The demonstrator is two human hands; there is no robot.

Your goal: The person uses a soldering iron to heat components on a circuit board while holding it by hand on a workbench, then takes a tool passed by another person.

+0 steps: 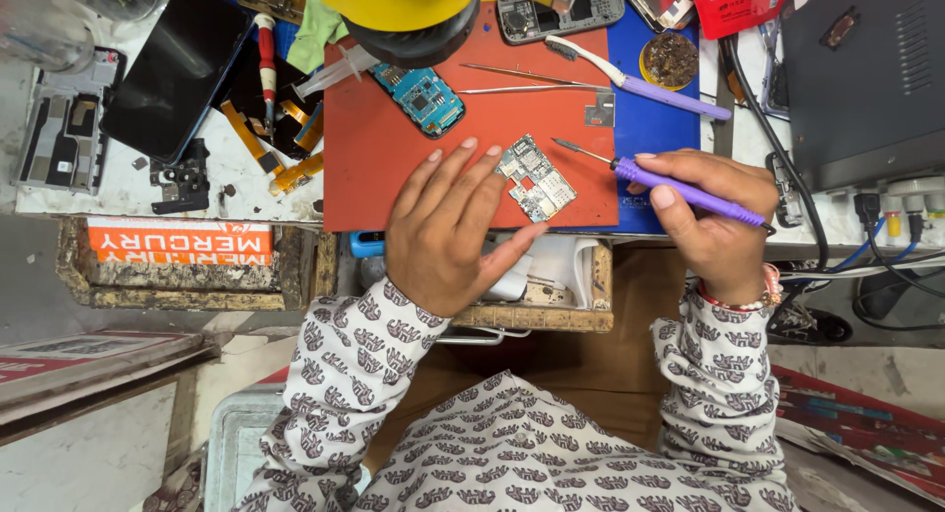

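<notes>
**A:** What's under my hands? Biggest things first.

**B:** Biggest is the red work mat (394,167), spread beneath and beyond your left hand (448,226). A blue mat (655,118) shows just past your right hand (714,212), beyond its knuckles.

**A:** I see my left hand lying open, palm down, fingers spread. Is it gripping anything?

**B:** No grip. The fingertips rest on the red mat, and they touch the left edge of the small silver circuit board (535,177). That board lies between your two hands, closer to the left.

**A:** And my right?

**B:** Closed around the purple-handled soldering iron (679,189), held like a pen. The metal tip points toward the left hand and sits just beside the silver board's upper right corner; whether it touches, I cannot tell.

**A:** Smaller things farther out?

**B:** Beyond your left fingertips lies a blue circuit board (425,98). Beyond the gap between your hands are the steel tweezers (527,79), and beyond your right hand a purple-handled brush (630,79) with a small round tin (670,60) next to it.
</notes>
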